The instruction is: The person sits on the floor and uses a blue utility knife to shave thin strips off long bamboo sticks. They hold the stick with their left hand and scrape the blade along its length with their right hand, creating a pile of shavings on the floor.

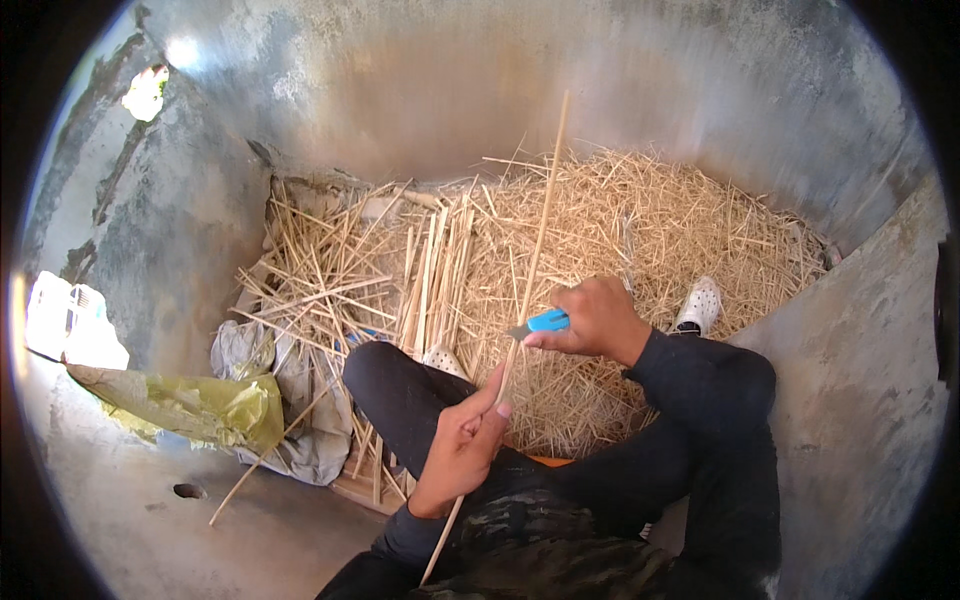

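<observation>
Our left hand (462, 445) grips a long, thin, pale wooden stick (547, 210), and our right hand (597, 318) holds a blue-handled, grey-bladed knife (546, 320) at it. Left of the stick we see scattered tan wooden strips (435, 275); right of it, heaped straw-coloured shavings (690, 220).

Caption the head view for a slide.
Left hand grips a long thin stick as the right hand holds a blue-handled knife at it, before heaped pale shavings.

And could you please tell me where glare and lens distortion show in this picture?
Head view: glare washes out the left opening; a flare glows near the upper-left hole; fisheye curvature seems to bend the far wall inside a black round border; the blue cutter and stick read clearly.
</observation>
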The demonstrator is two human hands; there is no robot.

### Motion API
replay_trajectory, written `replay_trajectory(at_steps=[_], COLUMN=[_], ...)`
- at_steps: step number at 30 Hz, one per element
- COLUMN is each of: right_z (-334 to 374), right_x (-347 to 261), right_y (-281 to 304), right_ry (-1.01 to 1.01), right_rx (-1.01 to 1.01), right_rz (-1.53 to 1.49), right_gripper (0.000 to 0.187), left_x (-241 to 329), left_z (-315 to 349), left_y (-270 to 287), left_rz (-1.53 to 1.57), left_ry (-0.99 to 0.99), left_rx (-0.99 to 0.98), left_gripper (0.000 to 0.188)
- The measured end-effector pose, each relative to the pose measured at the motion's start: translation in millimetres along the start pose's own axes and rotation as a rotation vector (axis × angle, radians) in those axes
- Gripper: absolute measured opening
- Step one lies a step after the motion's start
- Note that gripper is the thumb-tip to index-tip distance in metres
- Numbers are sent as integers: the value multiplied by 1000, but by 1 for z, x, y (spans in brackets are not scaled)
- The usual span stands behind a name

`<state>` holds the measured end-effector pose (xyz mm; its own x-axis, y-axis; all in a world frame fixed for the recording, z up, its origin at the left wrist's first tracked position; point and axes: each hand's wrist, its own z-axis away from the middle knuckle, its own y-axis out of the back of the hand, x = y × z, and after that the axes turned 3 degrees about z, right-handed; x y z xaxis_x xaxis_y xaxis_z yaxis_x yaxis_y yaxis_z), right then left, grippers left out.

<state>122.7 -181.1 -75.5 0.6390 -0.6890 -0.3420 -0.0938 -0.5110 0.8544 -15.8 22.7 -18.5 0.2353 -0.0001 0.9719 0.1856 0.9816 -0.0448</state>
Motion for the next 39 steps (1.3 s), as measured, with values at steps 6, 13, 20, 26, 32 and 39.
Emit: replay_trajectory(at_steps=[6, 13, 20, 26, 32, 39], right_z=[-15, 11, -5, 0, 44, 65], right_x=[41, 37, 119, 212, 276, 284], right_y=[-8, -11, 7, 26, 58, 64], right_ry=[-170, -215, -418, -769, -1125, -1125], right_rx=[71, -31, 99, 249, 303, 6], right_rz=[57, 0, 69, 99, 265, 10], right_gripper=[85, 75, 84, 83, 89, 101], left_x=[5, -10, -9, -2, -7, 4], left_z=[4, 18, 38, 55, 56, 22], left_y=[-9, -8, -19, -26, -24, -5], left_rz=[-109, -180, -354, -406, -473, -518], left_ry=[-48, -59, -86, -27, -9, -247], left_rx=[18, -61, -187, -327, -543, -225], left_gripper=[44, 45, 45, 46, 41, 39])
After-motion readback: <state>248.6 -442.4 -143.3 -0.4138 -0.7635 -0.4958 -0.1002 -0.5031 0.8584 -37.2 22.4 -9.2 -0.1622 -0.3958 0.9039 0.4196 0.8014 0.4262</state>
